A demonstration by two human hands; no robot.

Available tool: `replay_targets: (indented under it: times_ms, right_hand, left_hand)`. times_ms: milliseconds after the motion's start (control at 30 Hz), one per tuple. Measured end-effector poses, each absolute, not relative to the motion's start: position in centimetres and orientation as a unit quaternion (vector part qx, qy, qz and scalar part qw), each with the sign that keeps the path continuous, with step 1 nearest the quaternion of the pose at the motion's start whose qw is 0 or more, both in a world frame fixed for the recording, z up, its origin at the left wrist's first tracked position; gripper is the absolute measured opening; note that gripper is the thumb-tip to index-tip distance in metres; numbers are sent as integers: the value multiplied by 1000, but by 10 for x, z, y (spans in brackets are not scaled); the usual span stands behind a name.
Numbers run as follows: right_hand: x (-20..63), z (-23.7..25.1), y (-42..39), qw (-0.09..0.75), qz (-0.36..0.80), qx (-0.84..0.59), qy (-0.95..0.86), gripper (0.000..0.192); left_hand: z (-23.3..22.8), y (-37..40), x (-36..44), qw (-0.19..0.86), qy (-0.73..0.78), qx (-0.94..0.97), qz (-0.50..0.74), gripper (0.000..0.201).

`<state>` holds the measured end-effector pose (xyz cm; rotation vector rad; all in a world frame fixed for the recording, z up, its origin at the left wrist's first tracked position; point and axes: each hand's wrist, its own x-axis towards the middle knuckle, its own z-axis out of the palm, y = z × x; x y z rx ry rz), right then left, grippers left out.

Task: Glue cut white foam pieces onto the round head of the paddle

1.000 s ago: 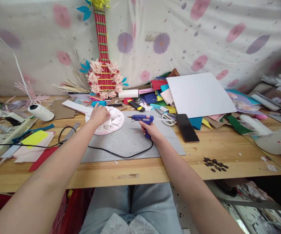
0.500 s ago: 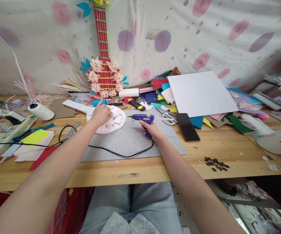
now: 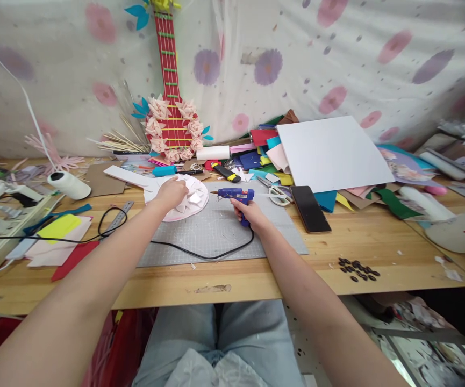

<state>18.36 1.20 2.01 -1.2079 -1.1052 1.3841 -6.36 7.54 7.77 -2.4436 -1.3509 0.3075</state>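
Observation:
My left hand (image 3: 171, 193) presses down on a round pale-pink paper flower piece (image 3: 194, 200) with folded white petals, lying at the far left corner of the grey cutting mat (image 3: 216, 231). My right hand (image 3: 248, 212) grips the handle of a blue hot glue gun (image 3: 236, 195), its nozzle pointing left toward the paper piece with a small gap between them. The gun's black cord (image 3: 200, 252) loops across the mat and off to the left.
A red paper guitar (image 3: 171, 107) with pink flowers leans on the floral cloth wall. Coloured paper scraps, a white sheet (image 3: 329, 153), scissors (image 3: 276, 194), a black phone (image 3: 310, 208), a metal ruler (image 3: 119, 213), a white thread spool (image 3: 69, 184) and dark beads (image 3: 357, 270) lie on the wooden table.
My left hand has slid slightly right and forward on the paper piece, uncovering the blue tube behind it. The right hand and glue gun have stayed almost still.

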Motion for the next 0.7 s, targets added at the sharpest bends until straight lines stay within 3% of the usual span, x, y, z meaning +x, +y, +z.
replay_targets:
  times_ms: [200, 433, 567, 700]
  right_hand:
    - [183, 20, 12, 486, 570, -491, -444, 40]
    - [190, 21, 19, 572, 584, -458, -349, 35]
    - [202, 21, 27, 637, 581, -447, -239, 26]
    - [209, 25, 30, 661, 583, -435, -182, 22]
  left_hand:
    - [79, 71, -65, 165, -481, -855, 100, 35]
    - [83, 67, -53, 167, -530, -830, -49, 40]
    - [82, 70, -20, 128, -532, -833, -85, 38]
    - [71, 85, 19, 56, -577, -813, -45, 34]
